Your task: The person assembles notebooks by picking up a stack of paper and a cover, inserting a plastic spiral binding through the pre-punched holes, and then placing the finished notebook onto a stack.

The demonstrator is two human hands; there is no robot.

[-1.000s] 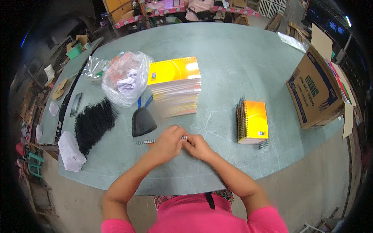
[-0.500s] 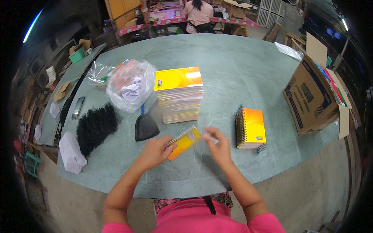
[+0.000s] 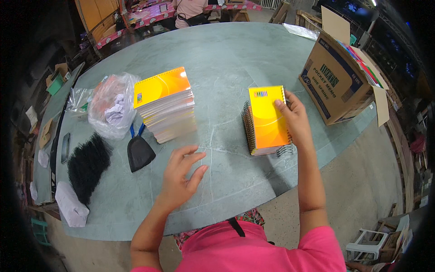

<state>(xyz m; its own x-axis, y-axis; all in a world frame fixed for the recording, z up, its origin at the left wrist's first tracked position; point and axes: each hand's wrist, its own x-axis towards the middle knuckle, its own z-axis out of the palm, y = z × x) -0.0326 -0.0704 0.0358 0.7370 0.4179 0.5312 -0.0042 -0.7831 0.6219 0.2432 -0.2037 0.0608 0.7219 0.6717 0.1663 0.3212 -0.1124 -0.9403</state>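
Observation:
A yellow-and-orange spiral notebook (image 3: 268, 113) lies over the bound stack on the right. My right hand (image 3: 295, 117) grips it by its right edge, thumb on the cover and fingers behind. Below it show the black coils (image 3: 248, 131) of the notebooks underneath. My left hand (image 3: 183, 176) hovers over the table, fingers apart and nothing in them. Beyond it rises a taller, leaning stack of notebooks (image 3: 170, 113) with punched edges and no coil visible on top.
The green-grey table (image 3: 222, 59) also bears a pile of black coils (image 3: 88, 165), a black-and-blue tool (image 3: 139, 152), a plastic bag (image 3: 113, 109), a phone (image 3: 65, 147) and a white bundle (image 3: 72, 206). At right stands an open cardboard box (image 3: 333, 81). A person (image 3: 190, 11) is in the background.
The notebook has gone from my left hand to my right and moved onto the right-hand stack. My left hand has opened. The view has turned to the right.

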